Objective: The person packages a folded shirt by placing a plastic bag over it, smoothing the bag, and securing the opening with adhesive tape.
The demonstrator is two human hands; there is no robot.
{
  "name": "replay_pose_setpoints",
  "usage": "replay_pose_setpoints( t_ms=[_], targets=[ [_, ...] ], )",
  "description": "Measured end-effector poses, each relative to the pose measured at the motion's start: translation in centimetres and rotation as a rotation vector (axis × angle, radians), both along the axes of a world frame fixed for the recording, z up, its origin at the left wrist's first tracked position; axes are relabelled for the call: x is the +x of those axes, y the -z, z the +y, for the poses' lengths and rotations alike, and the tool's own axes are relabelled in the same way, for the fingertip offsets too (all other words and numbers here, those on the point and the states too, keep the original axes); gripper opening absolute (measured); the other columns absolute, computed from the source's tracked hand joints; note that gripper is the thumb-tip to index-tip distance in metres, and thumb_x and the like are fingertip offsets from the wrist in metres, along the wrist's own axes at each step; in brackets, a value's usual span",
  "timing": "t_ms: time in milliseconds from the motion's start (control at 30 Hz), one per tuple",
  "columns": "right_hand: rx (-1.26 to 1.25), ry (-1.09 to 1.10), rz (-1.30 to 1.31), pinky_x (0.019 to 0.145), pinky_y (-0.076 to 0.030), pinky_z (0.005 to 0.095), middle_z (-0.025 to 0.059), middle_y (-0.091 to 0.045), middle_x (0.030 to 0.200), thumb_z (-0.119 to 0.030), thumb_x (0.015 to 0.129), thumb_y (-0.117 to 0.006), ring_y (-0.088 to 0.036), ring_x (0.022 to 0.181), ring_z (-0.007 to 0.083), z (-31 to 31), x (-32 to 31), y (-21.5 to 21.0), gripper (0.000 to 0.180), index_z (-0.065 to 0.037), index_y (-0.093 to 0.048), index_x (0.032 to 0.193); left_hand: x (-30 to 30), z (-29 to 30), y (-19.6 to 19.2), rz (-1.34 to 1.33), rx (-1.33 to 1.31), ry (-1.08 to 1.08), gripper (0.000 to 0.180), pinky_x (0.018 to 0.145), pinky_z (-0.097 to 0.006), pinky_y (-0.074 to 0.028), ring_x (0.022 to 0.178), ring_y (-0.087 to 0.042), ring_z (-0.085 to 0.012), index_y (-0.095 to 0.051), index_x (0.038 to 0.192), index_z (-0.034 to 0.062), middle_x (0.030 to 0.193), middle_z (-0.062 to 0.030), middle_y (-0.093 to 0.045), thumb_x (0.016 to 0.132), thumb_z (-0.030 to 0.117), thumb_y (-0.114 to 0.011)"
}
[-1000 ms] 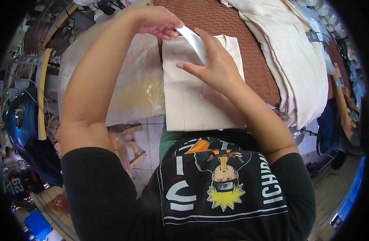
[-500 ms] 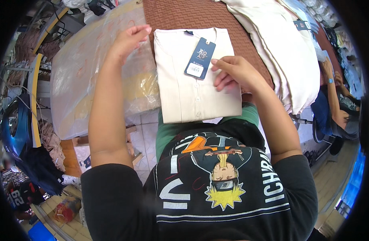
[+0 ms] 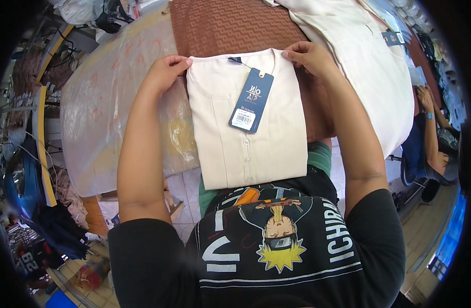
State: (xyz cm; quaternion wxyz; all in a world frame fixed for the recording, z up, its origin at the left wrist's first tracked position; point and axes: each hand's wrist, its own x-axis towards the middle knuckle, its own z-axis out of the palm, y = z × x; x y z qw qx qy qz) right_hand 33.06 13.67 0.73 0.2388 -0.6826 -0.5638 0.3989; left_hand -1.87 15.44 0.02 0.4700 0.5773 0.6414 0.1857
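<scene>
A folded cream blouse [image 3: 215, 138] with a buttoned front lies before me, its lower part overhanging the near edge of the work surface. On its front rests a dark blue hang tag [image 3: 252, 100] with a white label, strung from the neckline. My left hand [image 3: 169, 69] pinches the blouse's far left corner at the shoulder. At the far right corner, my right hand [image 3: 310, 55] pinches the other shoulder, thumb and fingers closed on the cloth.
A brown zigzag-patterned cloth [image 3: 215, 25] covers the surface beyond the blouse. Clear plastic sheeting [image 3: 127, 102] covers the left part. Several cream garments [image 3: 358, 87] with a tag are piled at right. Further right, another person's hand [image 3: 425, 98] shows near the table edge.
Both hands have closed on the blouse's two far corners; before, they were apart from them. The blouse has slid nearer to me, with its tag.
</scene>
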Motion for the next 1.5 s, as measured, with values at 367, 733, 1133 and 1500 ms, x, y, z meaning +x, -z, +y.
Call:
replay_pose_setpoints(
  t_ms=[367, 733, 1133, 1500],
  targets=[
    [0.073, 0.048, 0.002, 0.053, -0.04, 0.0203, -0.0023, -0.063, 0.075, -0.021, 0.082, -0.07, -0.053, 0.062, 0.0054, 0.0, -0.4, 0.3, 0.016, -0.008, -0.068, 0.089, 1.1, -0.1, 0.4, -0.133, 0.027, -0.085, 0.035, 0.078, -0.023, -0.045, 0.089, -0.059, -0.0099, -0.059, 0.112, 0.0068, 0.099, -0.0038, -0.065, 0.087, 0.029, -0.065],
    [0.357, 0.028, -0.155, 0.072, -0.047, 0.0232, 0.0042, -0.067, 0.087, -0.014, 0.084, -0.066, -0.06, 0.08, 0.0107, -2.6, 1.1, -1.1, 0.019, -0.002, -0.067, 0.099, 0.5, -3.4, -1.9, 0.084, 0.294, -0.131, 0.043, 0.082, -0.027, -0.047, 0.094, -0.062, -0.0168, -0.059, 0.116, 0.0005, 0.106, -0.0108, -0.065, 0.085, 0.029, -0.066],
    [0.754, -0.588, -0.265, 0.088, -0.046, 0.0372, 0.0113, -0.064, 0.106, -0.017, 0.073, -0.071, -0.058, 0.1, 0.0277, -7.6, -3.9, -3.7, 0.033, -0.005, -0.065, 0.103, 7.0, -4.5, -1.7, 0.445, 1.05, 0.397, 0.043, 0.103, -0.039, -0.035, 0.122, -0.046, -0.0284, -0.059, 0.122, 0.0121, 0.125, -0.005, -0.059, 0.082, -0.002, -0.05],
    [1.057, -0.843, -0.423, 0.086, -0.049, 0.0364, 0.0055, -0.066, 0.105, -0.016, 0.075, -0.062, -0.06, 0.103, 0.0226, -11.5, -6.0, -2.5, 0.026, -0.01, -0.067, 0.1, 6.0, -5.7, 0.0, 0.628, 0.975, 0.511, 0.043, 0.106, -0.04, -0.03, 0.124, -0.046, -0.0245, -0.061, 0.121, 0.0155, 0.128, -0.0012, -0.057, 0.083, 0.004, -0.044]
  ],
)
